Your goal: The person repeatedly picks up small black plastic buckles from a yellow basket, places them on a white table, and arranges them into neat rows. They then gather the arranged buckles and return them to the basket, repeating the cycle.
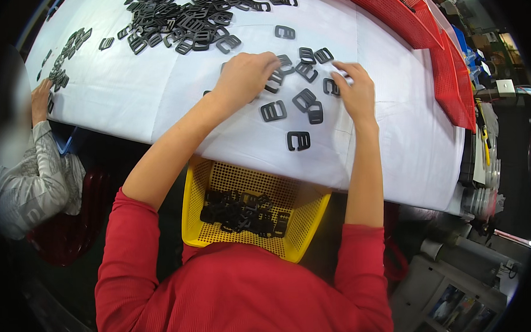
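Observation:
Black plastic strap buckles lie loose on a white-covered table (393,132). My left hand (246,74) reaches over a few of them, its fingers bent and a little smeared; a buckle (274,81) shows just beside the fingertips, and whether it is gripped is hidden. To the right, my right hand (356,89) has thumb and fingers apart. Another buckle (331,86) lies by its thumb. Between the hands are several more, among them a tilted buckle (304,100) overlapping its neighbour. Nearer to me sits a single buckle (298,141).
A large buckle pile (178,22) covers the table's far left part. A yellow perforated basket (193,192) holding black pieces stands below the near edge. Red bins (452,83) line the right side. At far left, another person's hand (40,100) rests near a smaller group of buckles.

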Demonstrator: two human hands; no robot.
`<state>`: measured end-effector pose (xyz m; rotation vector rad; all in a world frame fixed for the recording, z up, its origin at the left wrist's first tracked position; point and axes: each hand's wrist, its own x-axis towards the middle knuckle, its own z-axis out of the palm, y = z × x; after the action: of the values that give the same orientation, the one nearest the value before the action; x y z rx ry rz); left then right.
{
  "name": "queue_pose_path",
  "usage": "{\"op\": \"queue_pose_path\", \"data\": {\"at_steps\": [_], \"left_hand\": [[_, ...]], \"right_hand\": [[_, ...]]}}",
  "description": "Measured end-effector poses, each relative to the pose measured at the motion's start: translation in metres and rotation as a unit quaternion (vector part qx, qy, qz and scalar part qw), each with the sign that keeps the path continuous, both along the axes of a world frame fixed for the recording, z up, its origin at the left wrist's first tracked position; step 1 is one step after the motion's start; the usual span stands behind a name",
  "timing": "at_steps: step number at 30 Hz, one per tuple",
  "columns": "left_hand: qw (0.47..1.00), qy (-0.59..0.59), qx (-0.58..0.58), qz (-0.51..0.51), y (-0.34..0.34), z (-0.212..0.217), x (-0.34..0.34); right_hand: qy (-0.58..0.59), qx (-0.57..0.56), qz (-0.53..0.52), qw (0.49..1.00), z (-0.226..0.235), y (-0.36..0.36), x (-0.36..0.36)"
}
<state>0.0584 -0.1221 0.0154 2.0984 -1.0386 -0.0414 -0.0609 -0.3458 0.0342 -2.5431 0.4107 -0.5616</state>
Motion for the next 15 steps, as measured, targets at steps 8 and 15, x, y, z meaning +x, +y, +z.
{"op": "queue_pose_path", "data": {"at_steps": [8, 15], "left_hand": [[0.992, -0.086, -0.036, 0.088, 0.036, 0.020, 0.012], [0.990, -0.069, -0.038, 0.119, 0.084, 0.018, -0.003]], "right_hand": [[-0.016, -0.149, 0.070, 0.986, -0.008, 0.009, 0.076], [0.019, -0.104, -0.038, 0.994, -0.015, -0.019, 0.087]]}}
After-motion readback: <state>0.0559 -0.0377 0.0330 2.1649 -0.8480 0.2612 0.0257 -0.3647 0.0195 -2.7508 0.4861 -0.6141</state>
